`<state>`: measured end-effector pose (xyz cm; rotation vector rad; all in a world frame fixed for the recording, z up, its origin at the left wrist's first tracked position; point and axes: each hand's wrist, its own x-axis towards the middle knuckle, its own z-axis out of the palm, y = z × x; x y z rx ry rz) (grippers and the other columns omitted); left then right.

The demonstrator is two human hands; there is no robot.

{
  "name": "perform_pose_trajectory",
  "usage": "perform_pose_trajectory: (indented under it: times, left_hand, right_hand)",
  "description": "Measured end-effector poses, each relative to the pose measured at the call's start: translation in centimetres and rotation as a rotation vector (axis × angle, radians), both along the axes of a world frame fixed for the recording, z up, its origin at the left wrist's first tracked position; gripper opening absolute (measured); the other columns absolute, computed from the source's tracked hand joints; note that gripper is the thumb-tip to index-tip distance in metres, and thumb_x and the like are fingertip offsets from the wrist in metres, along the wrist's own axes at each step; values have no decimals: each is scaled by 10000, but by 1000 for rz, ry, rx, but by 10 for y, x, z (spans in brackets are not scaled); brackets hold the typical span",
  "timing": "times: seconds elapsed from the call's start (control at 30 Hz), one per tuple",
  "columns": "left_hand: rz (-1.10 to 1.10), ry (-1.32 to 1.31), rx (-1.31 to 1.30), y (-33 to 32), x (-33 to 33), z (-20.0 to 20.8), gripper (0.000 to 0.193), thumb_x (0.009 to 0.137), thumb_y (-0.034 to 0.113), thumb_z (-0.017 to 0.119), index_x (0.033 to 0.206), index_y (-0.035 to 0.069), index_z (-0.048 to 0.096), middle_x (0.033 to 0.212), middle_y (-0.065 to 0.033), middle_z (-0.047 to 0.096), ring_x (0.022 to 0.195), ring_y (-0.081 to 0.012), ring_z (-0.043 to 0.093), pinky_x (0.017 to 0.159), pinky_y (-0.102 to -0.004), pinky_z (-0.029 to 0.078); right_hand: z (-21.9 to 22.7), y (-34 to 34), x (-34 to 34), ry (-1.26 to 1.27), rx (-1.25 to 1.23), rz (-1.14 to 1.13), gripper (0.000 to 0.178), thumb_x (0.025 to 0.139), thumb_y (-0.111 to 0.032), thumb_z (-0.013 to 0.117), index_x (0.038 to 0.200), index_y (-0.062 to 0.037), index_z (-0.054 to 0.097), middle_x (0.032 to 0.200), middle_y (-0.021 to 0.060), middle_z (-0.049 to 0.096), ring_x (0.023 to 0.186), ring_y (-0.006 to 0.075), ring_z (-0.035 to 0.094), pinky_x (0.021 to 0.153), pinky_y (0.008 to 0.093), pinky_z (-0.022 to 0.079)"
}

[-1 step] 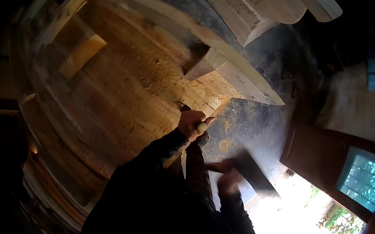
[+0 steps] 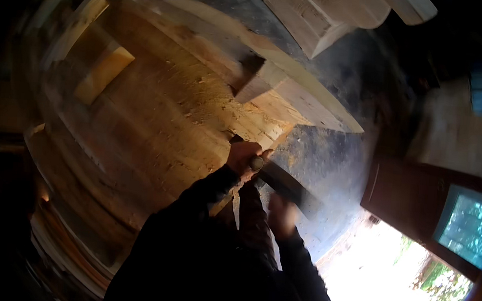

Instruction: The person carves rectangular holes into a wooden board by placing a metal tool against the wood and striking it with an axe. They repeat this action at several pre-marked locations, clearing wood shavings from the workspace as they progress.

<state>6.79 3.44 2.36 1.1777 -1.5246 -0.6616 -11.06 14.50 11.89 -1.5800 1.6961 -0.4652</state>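
Note:
My left hand (image 2: 242,157) is wrapped round a chisel, whose round handle end (image 2: 256,163) points up toward me. Its dark blade (image 2: 235,139) comes out beyond my fist and meets the wooden slab (image 2: 157,138) near the right edge. My right hand (image 2: 283,215), blurred by motion, grips what looks like a dark oblong mallet (image 2: 292,187). The mallet's upper left end lies close to the chisel's handle; whether they touch I cannot tell. Wood chips (image 2: 201,82) are scattered over the slab beyond my left hand.
A thick raised timber (image 2: 307,105) runs along the slab's far side, ending in a point at right. Light wooden blocks (image 2: 107,72) stand at the far left. Another pale carved wooden piece (image 2: 319,15) is at the top. Grey floor (image 2: 330,169) and a bright doorway (image 2: 367,273) lie right.
My right hand has swung the mallet up and left, toward the chisel's handle end. The left hand and chisel have stayed almost in place.

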Motion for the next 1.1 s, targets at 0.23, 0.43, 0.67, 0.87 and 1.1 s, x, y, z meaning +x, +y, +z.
perform_pose_trajectory:
  times: [0.23, 0.43, 0.67, 0.87, 1.1]
  left_hand:
    - [-91, -271, 52, 22, -7, -18, 365, 818, 159, 806, 607, 104, 513, 584, -113, 480, 559, -331, 545, 511, -438, 389]
    - [-177, -248, -21, 31, -18, -10, 400, 824, 232, 819, 631, 100, 494, 601, -97, 497, 594, -339, 557, 562, -457, 417]
    - [16, -101, 49, 7, 5, -2, 475, 840, 115, 807, 624, 82, 386, 569, -119, 385, 512, -314, 413, 502, -421, 351]
    - [16, -70, 81, 7, 12, -7, 489, 845, 112, 807, 620, 80, 375, 576, -121, 373, 505, -310, 401, 493, -415, 334]
    - [-25, -72, -5, -4, 30, -21, 450, 860, 111, 783, 623, 78, 401, 597, -117, 400, 549, -296, 449, 523, -395, 365]
  right_hand:
    - [39, -19, 17, -58, -150, -44, 207, 899, -191, 715, 951, 9, 709, 818, 218, 694, 769, 406, 678, 711, 470, 525]
    - [12, 20, -22, 22, -123, -44, 237, 931, -181, 674, 822, 29, 653, 624, 146, 646, 502, 256, 624, 523, 402, 492]
    - [53, 12, -38, -314, -103, -411, 319, 1020, -265, 552, 883, 17, 610, 677, 83, 620, 511, 149, 580, 473, 296, 476]
    - [115, -17, -9, -592, -560, -563, 656, 1048, -631, 334, 789, -64, 537, 573, 82, 520, 452, 187, 513, 431, 293, 438]
    - [27, -54, 36, 58, -276, 17, 282, 958, -229, 676, 846, 28, 653, 801, 245, 681, 770, 436, 670, 700, 485, 524]
